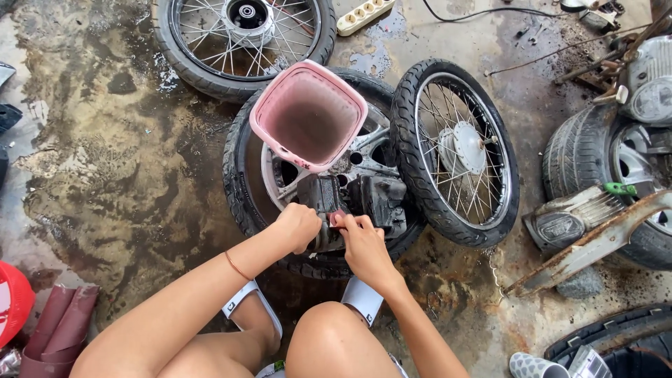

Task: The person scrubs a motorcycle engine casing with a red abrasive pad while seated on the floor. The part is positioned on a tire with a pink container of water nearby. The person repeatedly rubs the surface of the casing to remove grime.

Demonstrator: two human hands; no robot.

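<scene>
A dark, greasy metal engine part [364,199] rests on a car wheel with a tyre [241,175] lying flat on the wet floor. My left hand [297,225] grips the near left side of the part. My right hand [360,241] pinches a small reddish piece [337,218] against the part's front. An empty pink plastic basket [308,115] stands tilted on the wheel just behind the part. A spoked motorcycle wheel [455,150] leans against the car wheel's right side.
Another spoked wheel [241,38] lies at the top, with a white power strip [364,15] beside it. More tyres and scrap parts [602,203] crowd the right. A rusty metal bar [595,245] lies at right. A red object [10,301] and brown rolls [59,329] sit bottom left.
</scene>
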